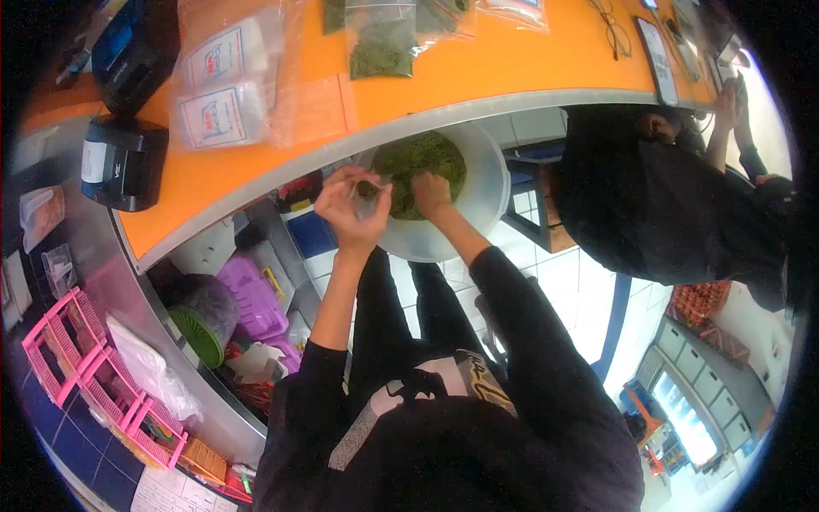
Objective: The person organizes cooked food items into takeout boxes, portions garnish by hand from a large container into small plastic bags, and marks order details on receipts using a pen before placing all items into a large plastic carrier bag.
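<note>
My left hand [349,214] holds a small clear plastic bag [367,203] with its mouth spread between thumb and fingers. Something dark shows inside the bag. Just to the right, my right hand [432,193] is down in dried green flakes [441,152], its fingertips hidden, so its grip cannot be made out. The flakes lie in a large whitish plastic tub [491,195] in front of my legs, partly under the counter edge. On the orange counter [486,64] above lie filled clear bags of green flakes [382,59].
Labelled plastic bags [221,115] and a black device [125,163] occupy the counter's left end. Eyeglasses [615,38] and a phone [658,61] lie at the right. A person in black [640,192] is close on the right. Purple plastic baskets [253,297] sit below the counter.
</note>
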A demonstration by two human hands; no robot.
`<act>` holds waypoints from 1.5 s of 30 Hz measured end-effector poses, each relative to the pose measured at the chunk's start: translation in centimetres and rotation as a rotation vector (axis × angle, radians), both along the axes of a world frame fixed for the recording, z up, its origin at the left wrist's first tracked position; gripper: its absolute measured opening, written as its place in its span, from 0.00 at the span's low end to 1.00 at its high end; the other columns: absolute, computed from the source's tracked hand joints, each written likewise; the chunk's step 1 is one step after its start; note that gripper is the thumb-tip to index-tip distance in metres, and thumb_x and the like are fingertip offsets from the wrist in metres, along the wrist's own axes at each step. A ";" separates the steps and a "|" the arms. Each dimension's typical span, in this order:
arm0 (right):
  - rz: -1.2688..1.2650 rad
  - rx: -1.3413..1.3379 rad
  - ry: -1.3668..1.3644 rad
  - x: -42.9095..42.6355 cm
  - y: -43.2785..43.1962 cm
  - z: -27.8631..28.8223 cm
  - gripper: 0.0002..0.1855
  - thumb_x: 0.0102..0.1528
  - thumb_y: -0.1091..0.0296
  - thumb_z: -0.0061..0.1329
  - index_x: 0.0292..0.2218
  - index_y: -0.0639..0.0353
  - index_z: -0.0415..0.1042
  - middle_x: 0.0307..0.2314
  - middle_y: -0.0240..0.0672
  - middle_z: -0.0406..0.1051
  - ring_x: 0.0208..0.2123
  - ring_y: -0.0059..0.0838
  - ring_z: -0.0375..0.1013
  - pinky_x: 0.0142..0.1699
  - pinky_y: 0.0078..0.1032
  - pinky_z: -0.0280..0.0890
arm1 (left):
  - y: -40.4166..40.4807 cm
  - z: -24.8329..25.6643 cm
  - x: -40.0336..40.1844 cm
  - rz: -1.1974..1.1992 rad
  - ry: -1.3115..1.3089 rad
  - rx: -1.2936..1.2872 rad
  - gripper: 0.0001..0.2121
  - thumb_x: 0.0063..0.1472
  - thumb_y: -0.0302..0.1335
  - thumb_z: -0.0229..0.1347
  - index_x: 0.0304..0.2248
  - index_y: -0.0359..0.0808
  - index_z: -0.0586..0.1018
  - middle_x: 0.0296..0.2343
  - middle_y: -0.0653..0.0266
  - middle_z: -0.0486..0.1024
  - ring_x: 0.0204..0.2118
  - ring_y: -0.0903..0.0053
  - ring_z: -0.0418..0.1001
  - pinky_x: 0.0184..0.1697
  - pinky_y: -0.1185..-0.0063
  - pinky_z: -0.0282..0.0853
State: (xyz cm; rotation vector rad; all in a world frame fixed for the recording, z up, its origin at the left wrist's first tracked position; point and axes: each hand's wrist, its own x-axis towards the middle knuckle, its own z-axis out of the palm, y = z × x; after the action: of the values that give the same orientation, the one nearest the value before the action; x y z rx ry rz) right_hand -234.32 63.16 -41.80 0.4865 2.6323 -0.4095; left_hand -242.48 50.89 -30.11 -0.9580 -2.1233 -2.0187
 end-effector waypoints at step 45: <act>-0.011 0.256 0.812 5.7 7.6 25.1 0.16 0.41 0.79 0.47 0.35 0.59 0.73 0.27 0.33 0.68 0.30 0.33 0.69 0.44 0.33 0.59 | 5.2 -0.2 2.5 -0.234 -0.006 -0.109 0.36 0.45 0.12 0.58 0.47 0.40 0.47 0.47 0.45 0.56 0.47 0.62 0.64 0.43 0.72 0.70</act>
State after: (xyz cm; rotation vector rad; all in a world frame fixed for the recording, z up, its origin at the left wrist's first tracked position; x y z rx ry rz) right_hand -228.61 70.74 -16.72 0.4828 3.4983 -0.3146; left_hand -239.94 56.11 -30.27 -1.2734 -2.2376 -2.0216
